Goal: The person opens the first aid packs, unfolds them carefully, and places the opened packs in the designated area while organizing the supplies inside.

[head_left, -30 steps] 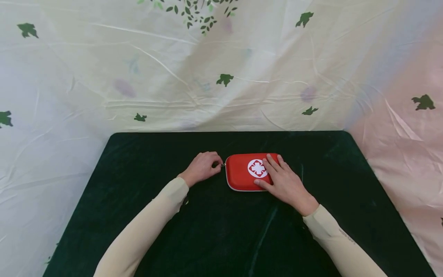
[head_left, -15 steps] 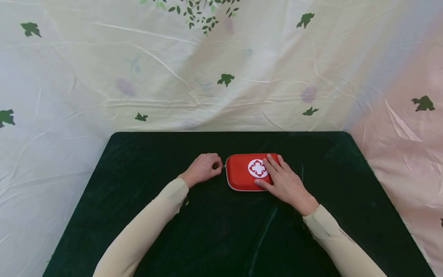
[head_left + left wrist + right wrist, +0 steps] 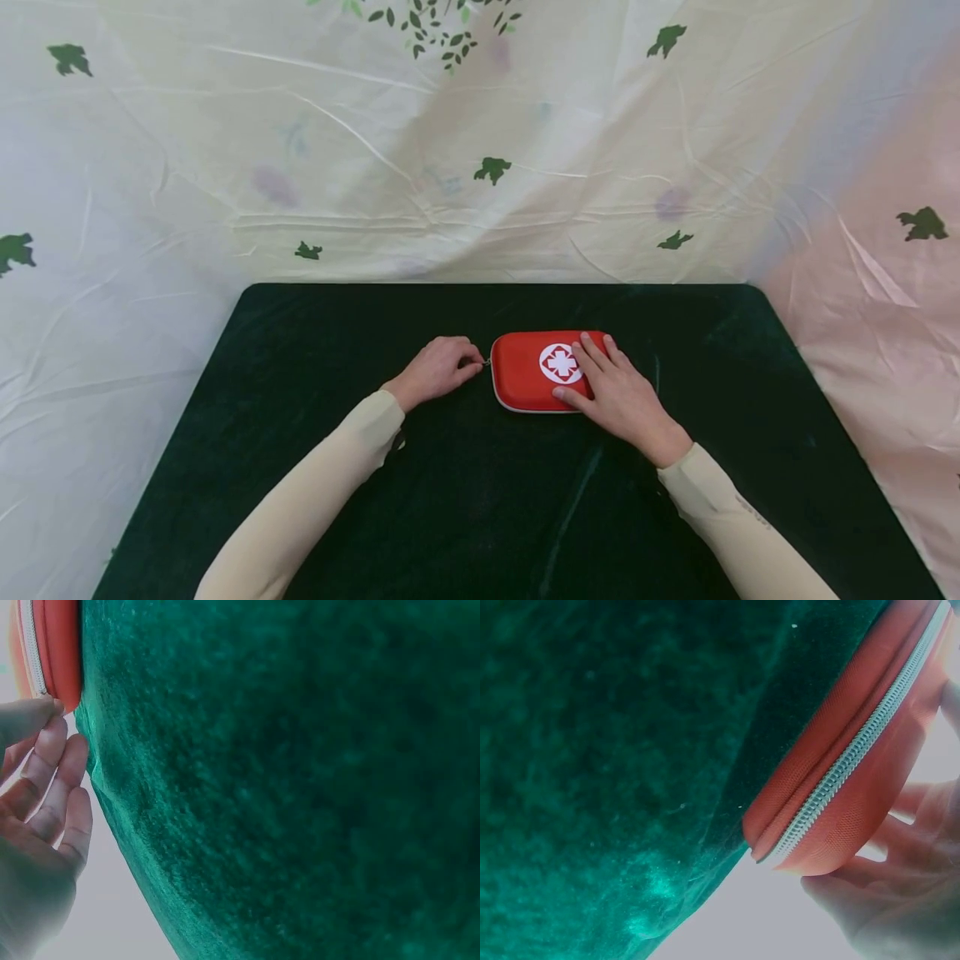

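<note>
A red first aid case [image 3: 517, 375] with a white cross emblem lies on the dark green table, its pale zipper [image 3: 855, 746] running round the side. The teeth look closed along the stretch in the right wrist view. At the case's left end my left hand [image 3: 438, 368] pinches the small metal zipper pull [image 3: 487, 362] between thumb and index finger. In the left wrist view the pinching fingertips [image 3: 54, 709] sit right at the case's corner, hiding most of the pull. My right hand [image 3: 618, 396] rests with fingers spread over the lid's right part, partly covering the emblem.
A dark green velvety cloth [image 3: 450, 500] covers the table. Behind the table's back edge hangs a pale curtain [image 3: 375, 167] printed with green leaves and birds, pinkish at the right. Both forearms wear cream sleeves [image 3: 315, 492].
My left hand has lowered very slightly at the case's left end, still pinching the zipper pull. The right hand stays on the lid. The whole view has shifted a little.
</note>
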### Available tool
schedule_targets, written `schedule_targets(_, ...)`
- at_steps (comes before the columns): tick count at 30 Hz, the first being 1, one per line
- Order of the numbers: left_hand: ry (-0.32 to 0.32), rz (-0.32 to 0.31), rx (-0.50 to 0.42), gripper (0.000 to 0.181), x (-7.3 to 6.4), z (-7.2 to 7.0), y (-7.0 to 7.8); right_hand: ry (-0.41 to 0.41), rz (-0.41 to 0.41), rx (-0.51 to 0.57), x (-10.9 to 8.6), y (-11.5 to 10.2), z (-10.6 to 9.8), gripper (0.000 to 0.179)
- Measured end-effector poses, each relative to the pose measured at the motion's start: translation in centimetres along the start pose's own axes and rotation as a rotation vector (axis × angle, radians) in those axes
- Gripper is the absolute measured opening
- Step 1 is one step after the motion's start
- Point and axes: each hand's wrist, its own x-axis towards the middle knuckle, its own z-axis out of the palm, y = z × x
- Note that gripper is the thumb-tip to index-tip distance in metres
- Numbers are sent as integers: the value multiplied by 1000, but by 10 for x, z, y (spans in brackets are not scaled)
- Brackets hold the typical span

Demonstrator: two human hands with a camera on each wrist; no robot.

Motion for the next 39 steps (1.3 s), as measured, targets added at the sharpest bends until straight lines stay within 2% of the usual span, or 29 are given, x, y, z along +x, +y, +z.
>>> schedule_targets(1, 8, -1, -12, 16, 3, 6, -9, 1, 0, 3, 0, 0, 0, 90)
schedule_targets(4, 12, 6, 8, 15, 4, 12, -17, 1, -2, 11, 0, 1, 0, 91)
schedule_targets(10, 13, 5, 9, 15, 0, 15, -17, -6, -1, 20, 0, 1, 0, 91)
schedule_targets(11, 16, 5, 4, 15, -2, 15, -15, -5, -1, 21, 0, 1, 0, 91)
schedule_targets(12, 14, 8, 14, 16, -6, 9, -5, -4, -1, 21, 0, 1, 0, 91)
schedule_targets(16, 30, -8, -33, 17, -13, 3, 8, 0, -1, 24, 0, 1, 0, 91)
schedule_targets(17, 30, -4, -24, 19, -14, 4, 8, 0, -1, 24, 0, 1, 0, 91)
schedule_targets(18, 26, 0, -25, 20, -17, 0, 15, 1, -1, 25, 0, 1, 0, 91)
schedule_targets(19, 30, -8, -43, 19, -17, 1, 13, 1, -1, 25, 0, 1, 0, 91)
schedule_targets(24, 40, -14, -10, 18, -27, -16, 44, 3, 1, 23, 0, 1, 1, 92)
schedule_targets(30, 65, -32, -5, 18, -31, -15, 50, 6, 1, 21, 0, 1, 2, 92)
schedule_targets(39, 47, -63, 16, 19, -33, -15, 56, 5, -2, 24, -1, 1, 1, 91)
